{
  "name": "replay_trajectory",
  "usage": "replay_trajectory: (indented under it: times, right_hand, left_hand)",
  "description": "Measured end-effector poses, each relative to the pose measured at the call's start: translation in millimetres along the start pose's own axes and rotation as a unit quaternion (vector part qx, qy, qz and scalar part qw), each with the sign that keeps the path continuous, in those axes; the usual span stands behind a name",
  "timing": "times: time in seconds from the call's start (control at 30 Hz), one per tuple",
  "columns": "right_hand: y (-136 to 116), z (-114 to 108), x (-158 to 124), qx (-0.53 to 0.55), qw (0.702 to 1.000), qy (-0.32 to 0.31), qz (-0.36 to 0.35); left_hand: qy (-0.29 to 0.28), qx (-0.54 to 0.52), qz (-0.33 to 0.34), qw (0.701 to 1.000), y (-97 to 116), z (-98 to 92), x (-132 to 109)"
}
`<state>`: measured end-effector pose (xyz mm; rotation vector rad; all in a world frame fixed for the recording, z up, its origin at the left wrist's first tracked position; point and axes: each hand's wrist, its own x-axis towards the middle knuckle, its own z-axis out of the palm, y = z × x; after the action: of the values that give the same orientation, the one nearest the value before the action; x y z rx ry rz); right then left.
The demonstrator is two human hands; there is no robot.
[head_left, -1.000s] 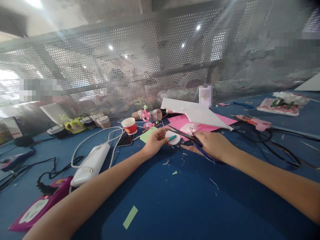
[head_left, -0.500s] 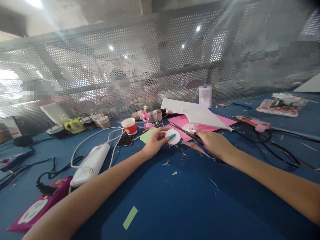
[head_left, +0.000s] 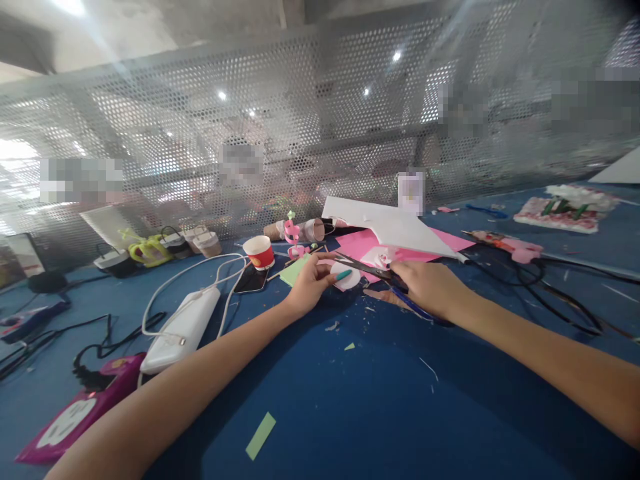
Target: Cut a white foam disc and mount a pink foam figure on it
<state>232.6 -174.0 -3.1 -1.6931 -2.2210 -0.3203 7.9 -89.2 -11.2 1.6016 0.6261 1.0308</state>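
Between thumb and fingers, my left hand (head_left: 311, 283) pinches a white round disc (head_left: 350, 279) that looks like paper or foam; a green nail lies across it. My right hand (head_left: 425, 287) is closed round the blue handles of scissors (head_left: 397, 288). Their blades point left and pass over the disc's upper edge. Whether the blades touch the disc I cannot tell. Pink paper (head_left: 355, 248) lies just behind both hands, with a white foam sheet (head_left: 385, 223) on top. Light green paper (head_left: 295, 270) sits beside my left fingers.
A red and white paper cup (head_left: 260, 253) stands by a phone (head_left: 250, 280). A white power strip (head_left: 183, 330) with cables and a purple packet (head_left: 83, 413) lie left. On the right are a pink glue gun (head_left: 515, 247) and its cord. A perforated metal screen (head_left: 280, 133) rises behind the table.
The scissors have shifted slightly left, and their blades now reach across the top of the disc. The disc appears tilted flatter in my left hand.
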Motion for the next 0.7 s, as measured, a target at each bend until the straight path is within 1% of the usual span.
replay_trajectory:
  times: [0.43,0.57,0.7]
  right_hand:
    - [-3.7,2.7,-1.8,0.023,0.999,-0.037,0.006]
    - [-5.4,2.1,-2.4,0.037,0.998,-0.043,0.008]
    - [-7.0,-0.1,-2.3,0.039,0.997,-0.067,0.016]
  left_hand:
    - [-0.034,0.008,0.009,0.999,-3.0,-1.8,-1.3]
    - [-0.037,0.002,0.010,0.999,-3.9,-2.3,-1.2]
    - [-0.035,-0.005,0.010,0.999,-5.5,-3.3,-0.7]
